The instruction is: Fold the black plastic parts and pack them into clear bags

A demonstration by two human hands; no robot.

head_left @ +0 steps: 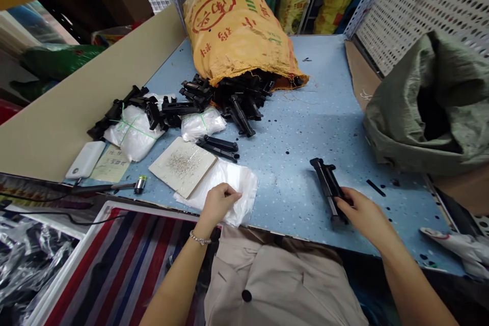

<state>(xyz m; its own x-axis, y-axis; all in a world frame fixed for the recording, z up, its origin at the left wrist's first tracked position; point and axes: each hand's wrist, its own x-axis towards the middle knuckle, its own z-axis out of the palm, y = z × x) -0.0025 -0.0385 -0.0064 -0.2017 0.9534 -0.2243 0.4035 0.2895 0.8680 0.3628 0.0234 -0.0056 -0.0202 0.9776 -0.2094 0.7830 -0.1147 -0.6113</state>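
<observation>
My left hand [219,204] lies on a stack of thin clear plastic bags [244,183] at the table's front edge, its thumb and fingers pinched together on the top bag. Further right, my right hand [361,214] grips the near end of black plastic parts [326,183], lying side by side on the blue tabletop; their exact kind I cannot make out. A square pale board [181,165] with brown specks overlaps the bags' left side. Just behind it rest two more black plastic parts [219,146].
An orange woven sack [240,25] spills black parts [240,107] onto the table [305,112]. Tied plastic-bag bundles [133,132], a white power bank-like box [84,159] and a black-handled tool [110,188] lie left. A grey-green sack [408,112] stands right.
</observation>
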